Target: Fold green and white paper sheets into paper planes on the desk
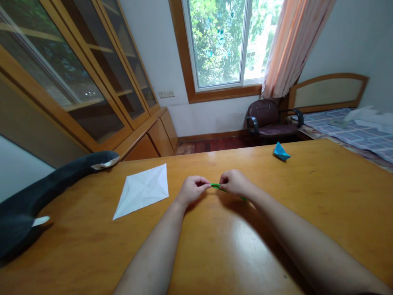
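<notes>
Closest of all, two bare forearms reach in over a glossy wooden table (pixel 211 254), one from the near left, one from the near right, with shadows falling beside them. Over on the left, there's a long dark object (pixel 18 221) with white patches, its narrow end stretching toward the far edge. Now to the middle, and here's the action: the left hand (pixel 193 191) is closed in a pinch, thumb and fingertips together on the left end of a slim piece of green paper (pixel 216 186). Just to its right, the right hand (pixel 236 182) has its fingers curled in, thumb and fingertips gripping that same green strip, and a bit of green peeks out beneath the wrist. A small gap separates the two hands, the paper bridging it above the table. To the left of the hands lies a creased white sheet (pixel 144 190), flat, and at the far right sits a little blue paper boat (pixel 281 152), well apart from them. Past the far edge we go: a brown armchair (pixel 267 116), a bed (pixel 346 123) with a checked cover at the right, a glass-fronted cabinet (pixel 141 149) at the left, and farthest back, a bright window (pixel 221 45) beside a pink curtain (pixel 297 45).
</notes>
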A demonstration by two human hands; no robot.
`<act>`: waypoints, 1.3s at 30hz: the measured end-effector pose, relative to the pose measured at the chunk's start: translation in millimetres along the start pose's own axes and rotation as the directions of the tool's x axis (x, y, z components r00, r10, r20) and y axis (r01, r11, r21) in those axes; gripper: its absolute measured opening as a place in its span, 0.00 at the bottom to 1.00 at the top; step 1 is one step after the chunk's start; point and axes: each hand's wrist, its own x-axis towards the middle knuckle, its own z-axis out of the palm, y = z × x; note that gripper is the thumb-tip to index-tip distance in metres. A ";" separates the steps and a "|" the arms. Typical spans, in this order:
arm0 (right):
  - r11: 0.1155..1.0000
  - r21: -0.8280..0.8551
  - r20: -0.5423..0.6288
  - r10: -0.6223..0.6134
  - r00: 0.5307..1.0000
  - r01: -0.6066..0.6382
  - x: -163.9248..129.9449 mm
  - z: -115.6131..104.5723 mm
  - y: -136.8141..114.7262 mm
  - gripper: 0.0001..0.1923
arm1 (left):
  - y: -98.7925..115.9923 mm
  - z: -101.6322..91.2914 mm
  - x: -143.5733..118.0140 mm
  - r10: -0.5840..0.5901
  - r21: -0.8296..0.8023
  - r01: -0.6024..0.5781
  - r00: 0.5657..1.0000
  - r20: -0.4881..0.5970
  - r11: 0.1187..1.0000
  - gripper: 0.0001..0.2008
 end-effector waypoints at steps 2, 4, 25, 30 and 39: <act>1.000 -0.019 0.007 -0.004 1.000 0.004 0.3 0.6 1.1 0.04 | 1.0 0.0 -0.8 0.003 0.043 -0.004 1.000 0.018 0.999 0.09; 0.999 -0.040 0.014 -0.002 1.000 0.002 0.1 0.7 1.2 0.04 | 1.3 0.2 -1.5 0.012 0.094 -0.015 1.000 0.028 0.995 0.09; 0.997 0.056 0.165 -0.054 0.985 0.046 0.0 2.5 5.6 0.09 | -3.7 3.0 -1.2 0.049 0.107 -0.056 0.997 0.064 0.993 0.08; 0.995 0.083 0.164 -0.067 0.984 0.054 -2.0 -0.2 2.1 0.10 | -1.3 4.7 -1.0 0.012 0.062 -0.015 0.999 0.047 0.998 0.09; 0.993 0.102 0.161 -0.067 0.985 0.051 0.8 4.3 5.9 0.09 | 2.2 6.1 -0.9 -0.032 0.010 0.032 0.999 0.035 0.999 0.09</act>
